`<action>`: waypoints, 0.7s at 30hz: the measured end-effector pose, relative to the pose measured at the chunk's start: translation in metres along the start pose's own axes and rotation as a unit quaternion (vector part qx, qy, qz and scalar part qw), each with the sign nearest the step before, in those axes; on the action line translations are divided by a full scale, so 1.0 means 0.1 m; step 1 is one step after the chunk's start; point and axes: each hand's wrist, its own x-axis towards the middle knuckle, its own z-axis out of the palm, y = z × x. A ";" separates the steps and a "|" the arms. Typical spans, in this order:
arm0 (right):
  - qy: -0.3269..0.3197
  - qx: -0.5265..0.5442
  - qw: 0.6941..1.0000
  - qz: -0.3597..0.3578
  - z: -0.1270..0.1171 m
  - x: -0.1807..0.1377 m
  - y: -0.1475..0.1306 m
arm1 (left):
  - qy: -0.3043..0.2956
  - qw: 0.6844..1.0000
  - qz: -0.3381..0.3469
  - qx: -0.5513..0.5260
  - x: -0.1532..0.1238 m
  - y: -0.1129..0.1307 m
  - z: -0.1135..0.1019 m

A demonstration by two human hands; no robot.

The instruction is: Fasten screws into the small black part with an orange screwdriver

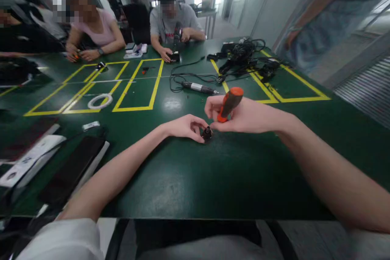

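Note:
Between the thumb and fingers of my left hand is a small black part, held against the green tabletop. Its exact kind is too small to make out. My right hand grips a screwdriver with an orange and dark handle, tilted so the handle points up and to the right. The fingertips of this hand are right beside the black part. I cannot see the screwdriver's shaft or tip clearly. Beyond my hands lies a grey and black pen-shaped electric tool with its cable.
A tangle of black cables covers the back right. A white ring lies on yellow tape markings to the left. Phone-like devices and a white power bank sit at the near left. Other people work across the table; one stands at right.

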 end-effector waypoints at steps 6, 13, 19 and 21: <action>-0.025 0.012 1.000 0.007 -0.01 -0.01 0.05 | 0.016 1.000 0.008 -0.015 -0.02 0.01 0.02; -0.013 0.034 0.999 0.014 0.00 0.01 0.00 | 0.005 1.000 -0.009 -0.017 -0.06 0.03 0.00; -0.020 0.029 0.999 0.003 0.00 0.02 0.00 | 0.015 1.000 -0.001 -0.017 -0.05 0.00 -0.02; -0.028 0.049 0.998 -0.007 0.02 0.03 0.03 | 0.020 1.000 -0.008 -0.022 -0.05 -0.01 -0.01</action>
